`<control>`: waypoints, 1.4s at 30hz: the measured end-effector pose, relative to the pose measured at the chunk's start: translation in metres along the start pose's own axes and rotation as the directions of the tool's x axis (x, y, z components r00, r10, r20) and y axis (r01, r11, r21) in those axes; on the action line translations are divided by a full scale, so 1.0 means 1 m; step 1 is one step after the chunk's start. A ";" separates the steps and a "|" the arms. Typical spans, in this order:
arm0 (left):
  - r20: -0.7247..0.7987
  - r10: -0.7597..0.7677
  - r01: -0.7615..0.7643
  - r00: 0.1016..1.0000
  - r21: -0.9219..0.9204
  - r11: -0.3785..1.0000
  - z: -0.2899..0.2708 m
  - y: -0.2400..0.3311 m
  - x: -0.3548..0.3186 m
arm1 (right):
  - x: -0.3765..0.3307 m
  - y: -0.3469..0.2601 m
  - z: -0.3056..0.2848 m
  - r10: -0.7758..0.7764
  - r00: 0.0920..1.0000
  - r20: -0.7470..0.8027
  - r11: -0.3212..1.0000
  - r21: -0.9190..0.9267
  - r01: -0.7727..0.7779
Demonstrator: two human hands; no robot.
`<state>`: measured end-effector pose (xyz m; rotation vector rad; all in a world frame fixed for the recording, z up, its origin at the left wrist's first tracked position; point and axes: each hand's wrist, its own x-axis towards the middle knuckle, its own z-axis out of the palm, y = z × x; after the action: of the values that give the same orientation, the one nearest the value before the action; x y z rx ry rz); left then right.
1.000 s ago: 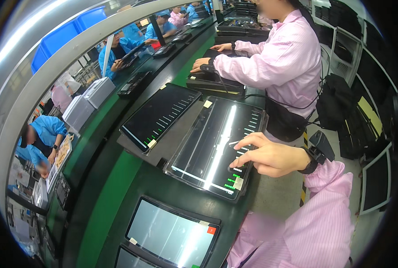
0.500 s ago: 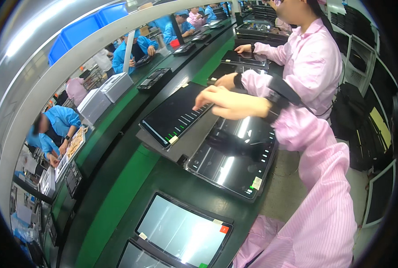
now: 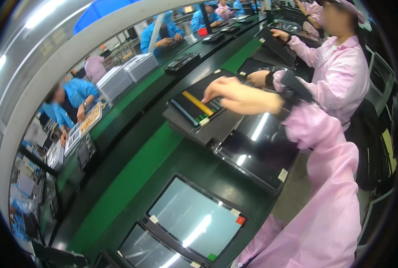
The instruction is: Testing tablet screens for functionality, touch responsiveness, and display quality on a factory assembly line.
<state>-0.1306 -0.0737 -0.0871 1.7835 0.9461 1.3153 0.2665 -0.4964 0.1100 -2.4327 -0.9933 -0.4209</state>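
Note:
My right hand [image 3: 239, 94] reaches far forward and to the left, its pink sleeve coming up from the lower right. The bent fingertips rest on a dark flat panel [image 3: 191, 106] with a yellow strip along its top. That panel lies tilted on a raised dark fixture [image 3: 208, 131]. Just right of the fixture lies a glossy black panel [image 3: 261, 152], face up under my forearm. My left hand is out of the picture. A co-worker's hand [image 3: 257, 78] with a dark wristband touches the fixture's far end, close behind my hand.
The co-worker in pink [image 3: 337, 76] stands at my right. Two light-faced screens [image 3: 194, 219] [image 3: 150, 250] lie nearer me. A green belt [image 3: 132, 169] runs along the line's left. Beyond it sit grey boxes [image 3: 123, 73] and people in blue [image 3: 69, 96].
My right hand left the glossy panel's near right edge and swung up and left onto the tilted panel on the fixture. My view shifted toward that fixture.

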 end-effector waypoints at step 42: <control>0.863 0.261 -0.656 0.431 0.101 0.748 -0.002 0.067 0.005 | -0.112 -0.165 0.166 0.569 0.775 -0.276 0.642 0.738 -0.209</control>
<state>-0.1221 -0.1007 -0.0260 2.7817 0.1550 0.3531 0.0873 -0.3689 -0.0281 -1.6579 -0.2561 -0.3921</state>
